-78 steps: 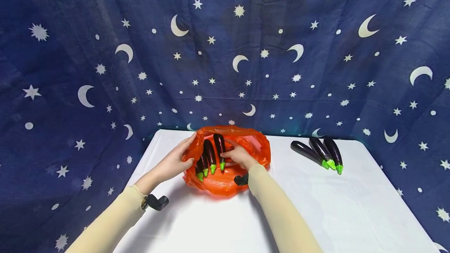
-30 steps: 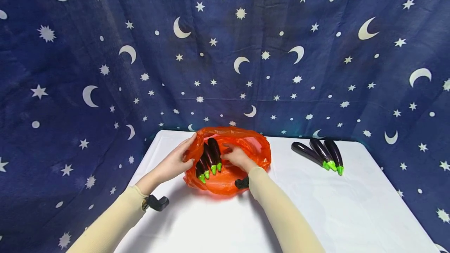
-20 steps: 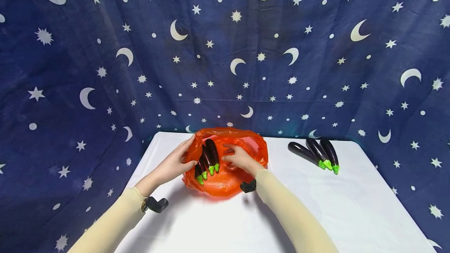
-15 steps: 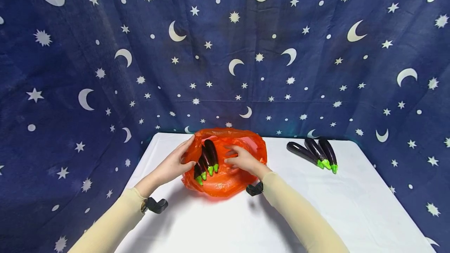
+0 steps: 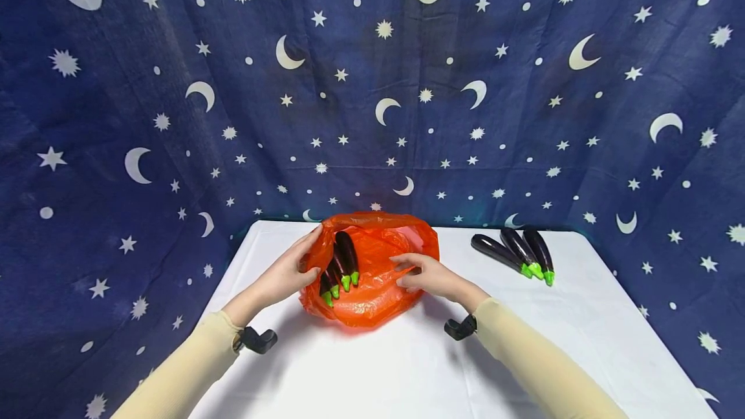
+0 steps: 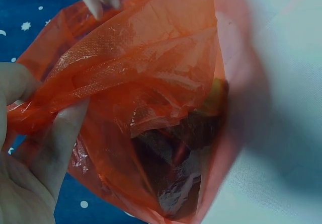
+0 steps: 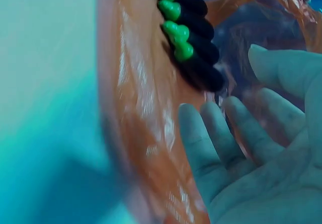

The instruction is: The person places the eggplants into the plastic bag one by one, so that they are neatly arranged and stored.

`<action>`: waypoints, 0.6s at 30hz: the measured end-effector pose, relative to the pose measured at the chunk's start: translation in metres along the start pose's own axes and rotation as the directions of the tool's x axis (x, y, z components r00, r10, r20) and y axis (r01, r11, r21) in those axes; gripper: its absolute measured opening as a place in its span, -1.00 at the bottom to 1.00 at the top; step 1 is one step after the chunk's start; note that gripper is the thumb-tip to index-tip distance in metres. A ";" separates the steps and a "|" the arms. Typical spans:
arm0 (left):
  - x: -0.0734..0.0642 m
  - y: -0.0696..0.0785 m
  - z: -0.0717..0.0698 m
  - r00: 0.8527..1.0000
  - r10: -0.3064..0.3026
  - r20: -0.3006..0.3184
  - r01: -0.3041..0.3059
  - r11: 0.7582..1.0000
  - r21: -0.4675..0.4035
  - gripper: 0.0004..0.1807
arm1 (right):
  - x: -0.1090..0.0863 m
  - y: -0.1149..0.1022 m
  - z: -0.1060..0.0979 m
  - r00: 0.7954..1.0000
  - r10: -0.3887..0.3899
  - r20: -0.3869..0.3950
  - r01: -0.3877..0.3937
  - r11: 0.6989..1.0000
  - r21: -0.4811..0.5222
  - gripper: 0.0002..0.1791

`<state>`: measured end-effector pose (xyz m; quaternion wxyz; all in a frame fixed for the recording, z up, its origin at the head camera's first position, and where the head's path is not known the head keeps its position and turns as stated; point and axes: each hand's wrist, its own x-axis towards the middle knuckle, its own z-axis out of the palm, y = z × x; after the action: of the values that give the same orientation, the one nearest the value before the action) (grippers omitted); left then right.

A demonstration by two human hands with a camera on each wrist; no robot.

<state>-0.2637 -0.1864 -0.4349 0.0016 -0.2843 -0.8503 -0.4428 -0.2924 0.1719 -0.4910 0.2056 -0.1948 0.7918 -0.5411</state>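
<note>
The left hand (image 5: 283,275) pinches the crinkly, see-through orange bag (image 5: 372,296) holding glossy long eggplants (image 5: 340,265), while the right hand (image 5: 433,277) rests loosely spread beside the bag.

The right hand (image 5: 427,275) is drawn back out of the orange bag (image 5: 372,296): where its fingers were inside the mouth, on the dark eggplant (image 5: 347,254) 2.6 s ago, they are now spread loosely at the bag's right outer side, with the right forearm swung out to the right. That eggplant, held more upright and apart from the others earlier, is now laid down against the other eggplants (image 5: 329,280) inside the bag and is no longer touched. The bag's mouth on the right side is now seen slumped and narrower than before.
</note>
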 end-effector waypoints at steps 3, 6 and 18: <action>0.000 -0.005 0.001 1.000 0.000 -0.001 0.000 1.000 0.006 -0.04 | -0.012 0.006 -0.011 1.000 -0.012 0.009 0.012 1.000 -0.013 -0.42; 0.000 -0.006 0.000 1.000 -0.001 -0.003 0.001 1.000 0.011 -0.04 | -0.024 0.012 -0.023 1.000 -0.021 0.015 0.020 1.000 0.021 -0.43; 0.000 -0.006 -0.001 1.000 0.010 -0.001 -0.010 1.000 0.011 -0.03 | -0.065 0.026 -0.071 0.998 -0.032 -0.044 0.033 0.999 0.023 -0.39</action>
<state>-0.2670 -0.1896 -0.4390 0.0061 -0.2884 -0.8514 -0.4381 -0.2780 0.2703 -0.4840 0.1815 -0.1934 0.7865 -0.5578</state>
